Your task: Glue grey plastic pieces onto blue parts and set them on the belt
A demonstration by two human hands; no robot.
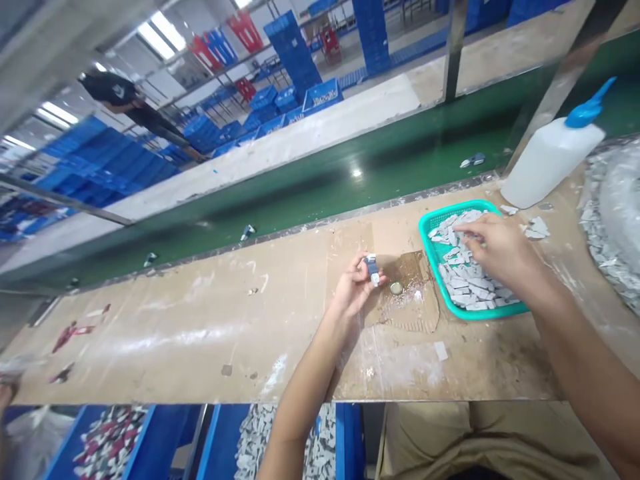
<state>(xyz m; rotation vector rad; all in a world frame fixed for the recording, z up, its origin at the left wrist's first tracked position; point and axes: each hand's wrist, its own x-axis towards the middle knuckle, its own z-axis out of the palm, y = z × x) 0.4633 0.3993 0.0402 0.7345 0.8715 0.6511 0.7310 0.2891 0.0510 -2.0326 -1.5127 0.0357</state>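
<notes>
My left hand [353, 287] has its fingers closed round a small dark blue and white part [373, 269], held above the bench beside a piece of cardboard [413, 310]. A small round cap [396, 288] lies on that cardboard. Over the teal basket [425, 233] is my right hand [495, 250], thumb and forefinger bent toward each other near the pale grey pieces [467, 287]. Whether anything is between those fingertips is too small to tell.
A white bottle with a blue nozzle [547, 160] stands behind the basket, near a clear plastic bag [617, 220]. Beyond the bench [190, 320] runs a green belt [320, 197] carrying small parts. Blue bins [213, 443] sit below the front edge. Another person [130, 103] stands at back left.
</notes>
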